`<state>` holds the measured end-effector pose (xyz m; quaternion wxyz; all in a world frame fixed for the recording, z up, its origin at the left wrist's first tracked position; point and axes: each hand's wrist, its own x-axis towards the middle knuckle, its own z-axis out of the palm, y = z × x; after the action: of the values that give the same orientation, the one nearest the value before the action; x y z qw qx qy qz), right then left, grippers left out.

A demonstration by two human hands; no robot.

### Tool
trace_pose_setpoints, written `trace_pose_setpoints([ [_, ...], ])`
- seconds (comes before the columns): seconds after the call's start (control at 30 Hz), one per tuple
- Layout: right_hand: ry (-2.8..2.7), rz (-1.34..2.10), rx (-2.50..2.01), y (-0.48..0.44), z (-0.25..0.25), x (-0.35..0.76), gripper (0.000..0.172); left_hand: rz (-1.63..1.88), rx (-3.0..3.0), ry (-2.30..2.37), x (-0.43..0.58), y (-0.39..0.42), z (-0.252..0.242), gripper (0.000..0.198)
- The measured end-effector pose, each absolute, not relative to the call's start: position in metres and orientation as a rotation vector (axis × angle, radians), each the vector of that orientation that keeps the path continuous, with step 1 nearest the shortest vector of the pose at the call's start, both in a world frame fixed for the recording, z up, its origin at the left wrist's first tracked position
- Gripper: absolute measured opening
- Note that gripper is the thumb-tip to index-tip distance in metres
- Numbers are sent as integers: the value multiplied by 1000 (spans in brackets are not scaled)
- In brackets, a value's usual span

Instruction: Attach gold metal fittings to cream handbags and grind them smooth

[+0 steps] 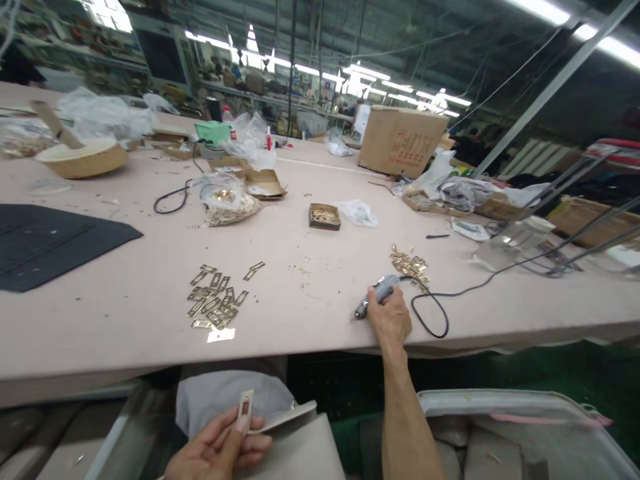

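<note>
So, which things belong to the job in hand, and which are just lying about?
Probably the job:
rectangular frame, left hand
corded tool, right hand
piled frames
pale piece beside left hand

Probably lying about:
cardboard carton
black sheet
green box

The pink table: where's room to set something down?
Nearly bare: nearer the front, between the metal frames and grey tool; also between those frames and the black sheet. Crowded: far side, with plastic bags and cardboard box.

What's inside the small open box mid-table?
Loose gold-coloured pieces show inside the small open box, too small to identify from here. Whatever lies beneath the top pieces is covered, so depth and what's under them can't be told.
</note>
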<state>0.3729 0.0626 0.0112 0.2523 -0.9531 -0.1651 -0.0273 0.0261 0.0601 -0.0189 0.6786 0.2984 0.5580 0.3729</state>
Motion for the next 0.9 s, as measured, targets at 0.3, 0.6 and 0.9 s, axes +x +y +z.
trace_pose_setpoints([
  [0.3, -379, -310, -2545, 65, -15, 375, 72, 912, 725, 1180, 32, 54, -7, 51],
  [0.6, -412, -437, -2479, 63, -17, 372, 67, 941, 689, 1117, 32, 52, -4, 46],
  [0.9, -383, -436, -2462, 64, -26, 379, 70, 927, 687, 1126, 33, 52, -9, 45],
])
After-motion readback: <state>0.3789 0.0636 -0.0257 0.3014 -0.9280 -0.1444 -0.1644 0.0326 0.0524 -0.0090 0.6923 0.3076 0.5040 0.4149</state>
